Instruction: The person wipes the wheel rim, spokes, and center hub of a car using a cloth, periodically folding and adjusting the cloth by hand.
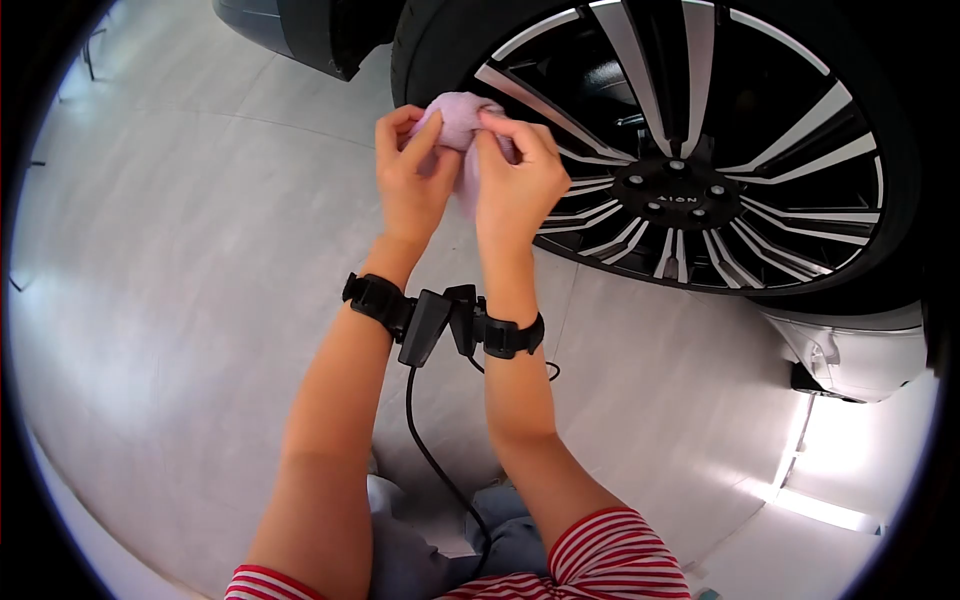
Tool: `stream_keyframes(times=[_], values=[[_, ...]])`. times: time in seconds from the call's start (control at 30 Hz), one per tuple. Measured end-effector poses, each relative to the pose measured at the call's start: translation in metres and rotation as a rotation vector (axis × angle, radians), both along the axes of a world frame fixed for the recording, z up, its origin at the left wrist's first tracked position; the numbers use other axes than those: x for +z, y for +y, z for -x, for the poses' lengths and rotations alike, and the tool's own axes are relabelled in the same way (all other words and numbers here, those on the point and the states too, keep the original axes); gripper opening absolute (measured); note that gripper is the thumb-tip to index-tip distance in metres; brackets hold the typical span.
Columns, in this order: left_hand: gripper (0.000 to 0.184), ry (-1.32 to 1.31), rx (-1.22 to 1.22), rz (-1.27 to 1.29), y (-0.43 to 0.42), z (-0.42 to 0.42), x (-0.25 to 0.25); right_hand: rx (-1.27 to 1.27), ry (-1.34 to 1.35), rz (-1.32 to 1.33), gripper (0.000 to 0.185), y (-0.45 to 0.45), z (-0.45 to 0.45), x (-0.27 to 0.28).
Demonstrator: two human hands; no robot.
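Note:
A pale pink cloth (459, 122) is bunched up between both hands, with a loose part hanging below. My left hand (412, 180) pinches its left side, fingers closed on it. On the right side, my right hand (522, 178) grips it between thumb and fingers. Just behind and to the right stands a car wheel (677, 195) with black and silver spokes and a dark tire (425, 60). The cloth appears in front of the tire's left edge; whether it touches the tire I cannot tell.
Black devices are strapped to both wrists (380, 300), and a cable (430, 450) runs down from them. Car body panels show at the upper left (290, 30) and lower right (850, 350). The grey tiled floor (200, 280) spreads below and to the left.

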State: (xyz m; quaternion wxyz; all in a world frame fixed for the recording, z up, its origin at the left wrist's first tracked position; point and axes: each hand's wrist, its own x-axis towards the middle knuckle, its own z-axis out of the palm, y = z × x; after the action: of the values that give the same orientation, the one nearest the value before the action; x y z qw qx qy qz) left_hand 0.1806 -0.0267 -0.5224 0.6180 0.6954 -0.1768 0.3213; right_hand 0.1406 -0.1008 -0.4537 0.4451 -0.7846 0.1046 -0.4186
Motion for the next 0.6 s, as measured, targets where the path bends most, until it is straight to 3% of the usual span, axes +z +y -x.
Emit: stream_keyframes(times=[0.23, 0.6], values=[[0.035, 0.11, -0.033, -0.203, 0.025, 0.007, -0.036, 0.042, 0.263, 0.015, 0.007, -0.019, 0.005, -0.051], [0.029, 0.333, -0.121, -0.086, -0.02, 0.036, -0.032, 0.05, 0.323, 0.172, 0.014, -0.072, 0.048, -0.031]])
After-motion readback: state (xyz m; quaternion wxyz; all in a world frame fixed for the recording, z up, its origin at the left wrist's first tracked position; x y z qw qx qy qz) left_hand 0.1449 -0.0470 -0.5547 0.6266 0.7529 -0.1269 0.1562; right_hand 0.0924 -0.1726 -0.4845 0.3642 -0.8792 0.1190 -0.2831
